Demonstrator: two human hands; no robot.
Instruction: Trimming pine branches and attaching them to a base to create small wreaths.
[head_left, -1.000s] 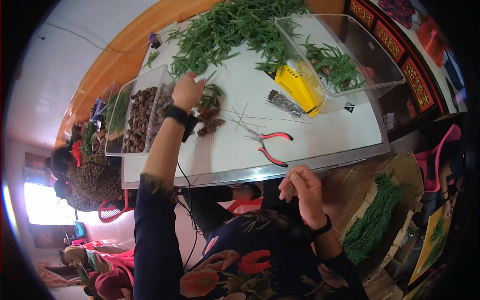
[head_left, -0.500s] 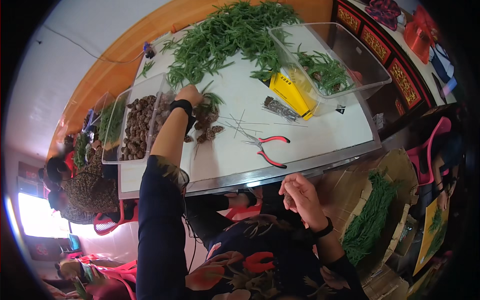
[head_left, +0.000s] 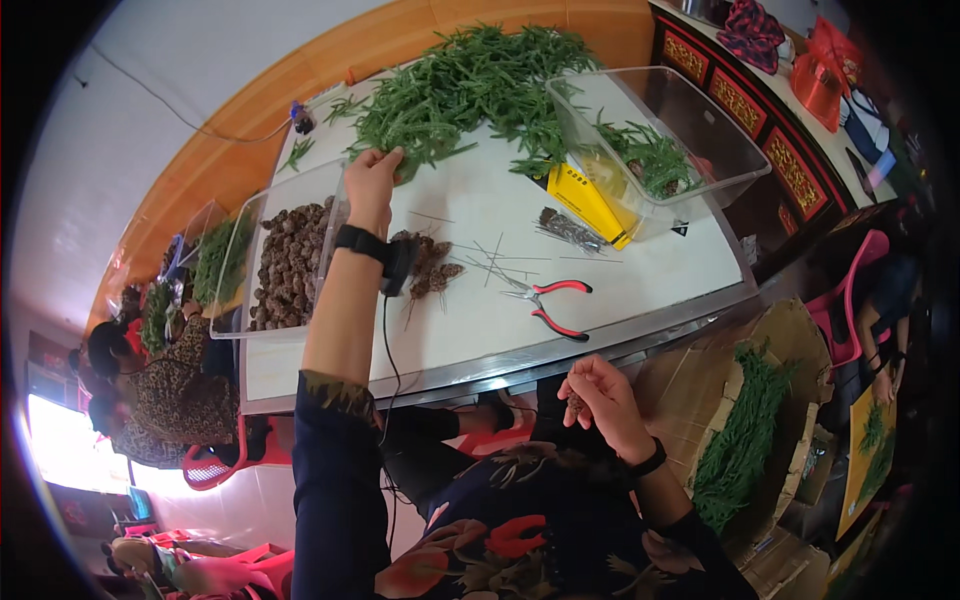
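At the near-left fringe of the heap of green sprigs [head_left: 490, 90], the left hand [head_left: 370, 185] reaches out over the white table [head_left: 450, 345], its arm nearly straight. Thumb and fingertips are drawn close together right against the foliage, though I cannot tell whether they have hold of a strand or only touch one. From that grip the greenery lies ahead and to the right; the strands just beside the fingertips run roughly crosswise, their tips pointing rightward, so their long axis goes across the line of the forearm rather than along it.

Well apart from the heap, off the table's near edge and close to the body, the right hand [head_left: 607, 402] is curled around a small brown cone [head_left: 575, 403], thumb against fingers with little gap. Of the two hands, the left is clearly the nearer to the sprigs.

Between the hands lie a cluster of brown cones [head_left: 430, 265] (just beyond the left wrist's dark band, to its right), some loose thin wires [head_left: 492, 258] and the red-handled pliers [head_left: 562, 286], jaws toward the wires. To the left of the reaching arm stands a clear bin [head_left: 226, 336] holding many more cones.
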